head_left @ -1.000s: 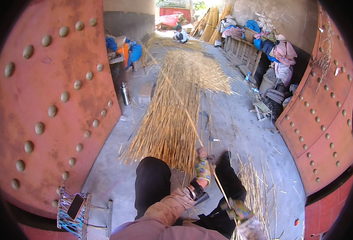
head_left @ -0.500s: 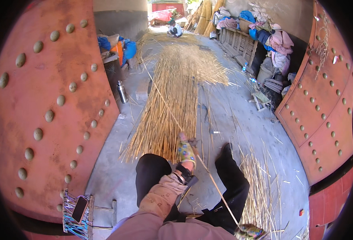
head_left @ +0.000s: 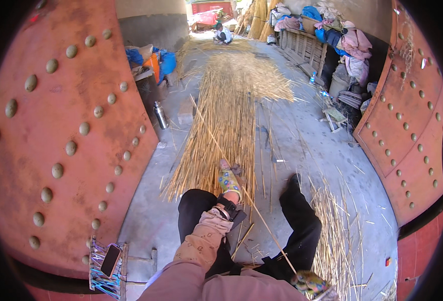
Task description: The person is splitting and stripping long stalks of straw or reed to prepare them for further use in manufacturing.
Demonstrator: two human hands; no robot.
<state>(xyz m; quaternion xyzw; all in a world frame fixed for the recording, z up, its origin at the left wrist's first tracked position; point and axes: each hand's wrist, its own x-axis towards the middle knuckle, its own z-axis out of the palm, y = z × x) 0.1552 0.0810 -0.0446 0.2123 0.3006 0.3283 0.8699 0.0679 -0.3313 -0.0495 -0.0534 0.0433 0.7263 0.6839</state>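
Stalk pile (head_left: 231, 115), head view: straw-coloured lengths are lying mostly side by side on the grey floor (head_left: 143, 200), running away from you, their near ends fanning out to the left. You are holding one long stalk (head_left: 269, 231) slantwise: its far part is crossing above the pile's near half, its near part is passing back toward your body, to the pile's right.

Your left hand (head_left: 229, 181), in a patterned glove, is sitting over the pile's near end and gripping the stalk, fingers wrapped round it. Your right hand (head_left: 311, 284), also gloved, is hanging nearer you than the pile and to its right; the stalk is running up to this glove, but blur is hiding the fingers, so cannot tell whether they are pinching it.

Progress (judgement only): work is looking partway. Many stalks are lying gathered in the pile; one is being handled singly; loose stalks (head_left: 334, 231) are lying scattered right of the pile, beside your right leg (head_left: 301, 226). Count left: cannot say.

Surroundings: a steel flask (head_left: 160, 115) is standing left of the pile; another person (head_left: 224, 35) is crouching beyond its far end.
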